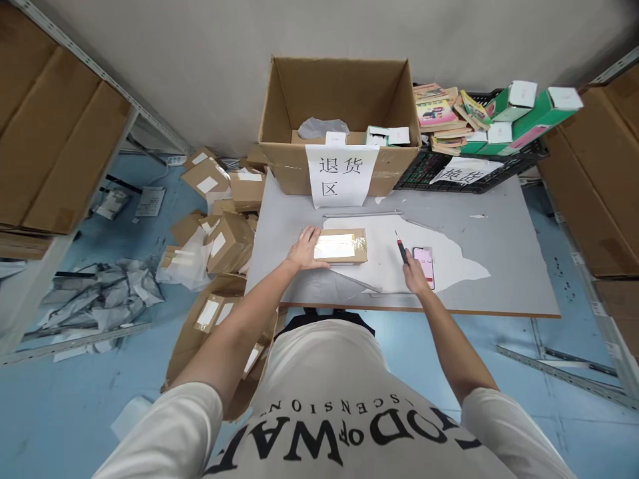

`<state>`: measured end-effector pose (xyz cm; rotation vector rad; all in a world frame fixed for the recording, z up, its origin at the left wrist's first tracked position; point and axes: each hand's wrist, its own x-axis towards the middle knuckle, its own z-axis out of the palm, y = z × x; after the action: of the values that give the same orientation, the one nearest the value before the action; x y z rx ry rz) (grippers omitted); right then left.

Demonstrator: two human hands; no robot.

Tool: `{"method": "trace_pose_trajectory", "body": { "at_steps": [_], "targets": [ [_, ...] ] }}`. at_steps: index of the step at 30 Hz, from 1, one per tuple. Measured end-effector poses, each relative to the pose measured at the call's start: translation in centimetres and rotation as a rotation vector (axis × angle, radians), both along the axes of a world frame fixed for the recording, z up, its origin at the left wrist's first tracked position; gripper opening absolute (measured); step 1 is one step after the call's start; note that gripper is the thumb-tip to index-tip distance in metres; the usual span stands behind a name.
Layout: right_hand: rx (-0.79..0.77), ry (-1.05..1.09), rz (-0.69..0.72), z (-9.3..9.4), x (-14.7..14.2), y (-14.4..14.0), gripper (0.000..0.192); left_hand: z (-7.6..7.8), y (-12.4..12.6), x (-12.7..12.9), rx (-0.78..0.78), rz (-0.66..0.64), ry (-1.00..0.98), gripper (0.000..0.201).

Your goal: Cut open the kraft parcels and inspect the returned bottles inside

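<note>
A small cardboard box (357, 250) with a white label and clear tape lies on the table. My left hand (303, 250) grips its left end, thumb along the near side and fingers at the far corner. My right hand (414, 274) is closed around a slim craft knife (402, 249) with a red and black handle, its thin tip pointing away from me. The knife is to the right of the box, apart from it. Beside my right hand lies a phone (424, 263) with a lit pink screen. Under the box spreads a torn white sheet (449, 256).
At the table's (509, 266) back stands a large open carton (284, 163) with a paper sign, holding small boxes. A black crate (424, 169) to its right holds books and green-white boxes. Cardboard parcels (234, 233) pile up left of the table; another open carton (182, 332) stands below.
</note>
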<state>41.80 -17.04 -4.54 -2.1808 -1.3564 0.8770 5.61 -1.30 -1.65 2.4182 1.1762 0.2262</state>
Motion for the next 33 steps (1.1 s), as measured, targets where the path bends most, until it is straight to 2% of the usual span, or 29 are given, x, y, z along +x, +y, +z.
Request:
{"method": "trace_pose_trajectory", "body": {
  "at_steps": [2, 5, 9, 13, 20, 24, 26, 28, 30, 33],
  "targets": [
    [-0.033, -0.138, -0.041, -1.9, -1.8, 0.6, 0.065, 0.0, -0.1, -0.1, 0.005, -0.004, 0.0, 0.105],
    [-0.108, -0.216, -0.064, -4.7, -4.3, 1.1, 0.063, -0.1, -0.2, -0.1, 0.016, 0.0, -0.002, 0.085],
    [-0.138, -0.261, -0.098, -7.1, -6.1, 1.5, 0.058, 0.0, -0.3, 0.1, 0.023, 0.009, 0.008, 0.082],
    [-0.159, -0.311, -0.08, -7.8, -6.7, 1.7, 0.06, 0.2, -0.4, 0.2, 0.026, 0.007, 0.008, 0.082],
    [-0.172, -0.366, -0.047, -6.9, -7.3, 1.4, 0.061, 0.2, -0.5, 0.1, 0.021, 0.01, 0.003, 0.082],
    [-0.135, -0.362, -0.067, -5.6, -7.1, 1.8, 0.061, 0.6, -0.7, 0.2, 0.033, 0.028, 0.018, 0.08],
    [-0.028, -0.367, -0.071, -4.0, -6.9, 3.0, 0.062, 0.9, -1.1, 0.3, 0.067, 0.049, 0.028, 0.076],
    [0.12, -0.374, -0.02, -1.5, -6.8, 4.9, 0.064, 1.1, -2.1, 0.4, 0.121, 0.03, 0.023, 0.064],
    [0.245, -0.369, 0.125, 1.2, -7.2, 7.3, 0.064, 1.3, -3.5, 0.6, 0.163, -0.048, 0.004, 0.052],
    [0.321, -0.347, 0.53, 4.8, -8.9, 10.9, 0.063, 1.1, -5.9, 0.9, 0.177, -0.122, 0.013, 0.052]
  ]
}}
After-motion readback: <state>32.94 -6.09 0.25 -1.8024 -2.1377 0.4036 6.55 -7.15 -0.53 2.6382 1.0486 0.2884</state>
